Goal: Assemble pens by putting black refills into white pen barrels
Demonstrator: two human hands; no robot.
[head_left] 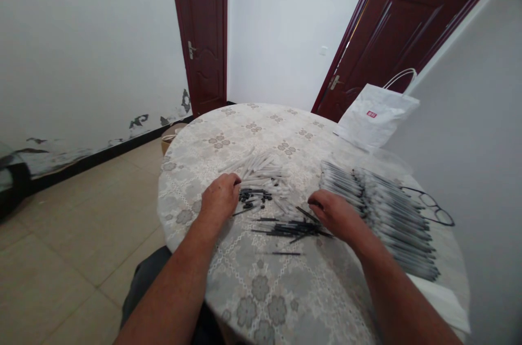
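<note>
My left hand (220,194) is closed, its fingertips pinched at the left edge of a heap of white pen barrels (261,165). Whatever it pinches is too small or hidden to make out. Beside those fingers lie short black pen parts (255,194). My right hand (333,212) is also closed, with thumb and fingers together above the right end of a loose pile of thin dark pen refills (289,228). One dark stick (305,213) slants up beside this hand; I cannot tell whether the fingers hold it. A single refill (285,253) lies apart, nearer to me.
Rows of pens (399,220) lie stacked on the right, with eyeglasses (436,210) beyond them. A white paper bag (375,114) stands at the back right. The round table has a patterned cloth (261,290). White paper (442,301) lies near the right edge.
</note>
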